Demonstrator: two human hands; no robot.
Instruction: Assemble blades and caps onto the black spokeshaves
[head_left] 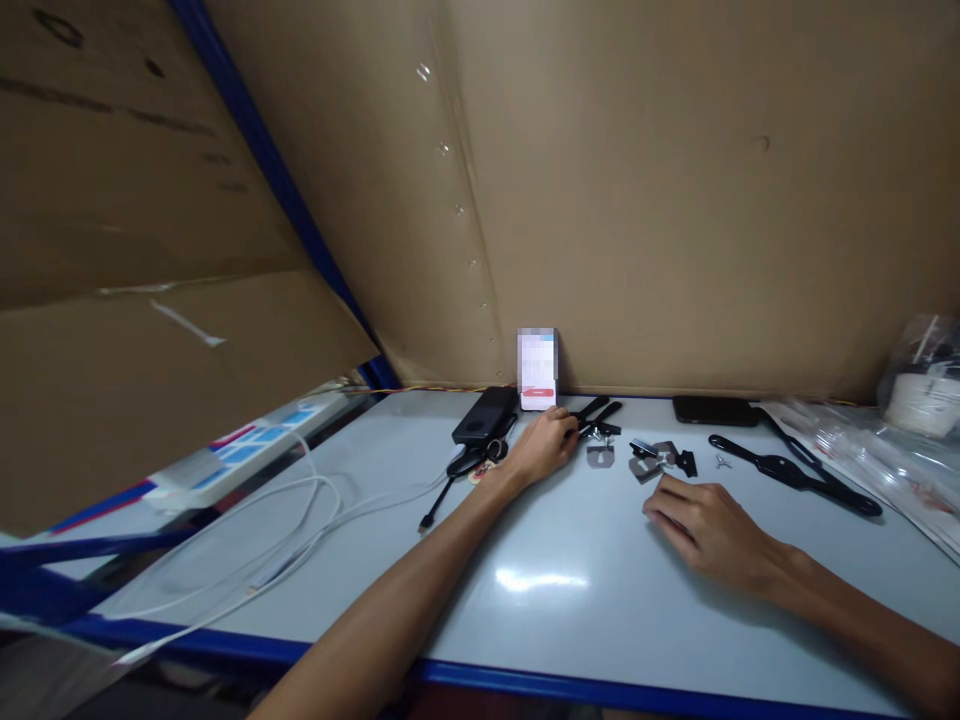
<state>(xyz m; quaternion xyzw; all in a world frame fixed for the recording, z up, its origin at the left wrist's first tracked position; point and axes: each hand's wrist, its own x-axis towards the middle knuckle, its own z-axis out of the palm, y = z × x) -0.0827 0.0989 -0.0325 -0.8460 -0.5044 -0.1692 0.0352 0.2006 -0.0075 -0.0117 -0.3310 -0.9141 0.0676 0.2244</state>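
My left hand (546,442) reaches far across the pale table (525,600), its fingers closed on the near end of some black bar-shaped parts (598,412) beside a small white card stand (537,370). My right hand (701,525) rests on the table, palm down with fingers loosely curled, holding nothing. Just beyond its fingertips lie small grey metal plates (646,462), another grey plate (600,456) and black clips (685,462).
A black power bank (485,415) with a cable and keys lies left of my left hand. A dark phone (712,410), black straps (795,472) and plastic bags (885,460) are on the right. A white power strip (240,452) and white cables (300,520) sit left. Cardboard walls stand behind.
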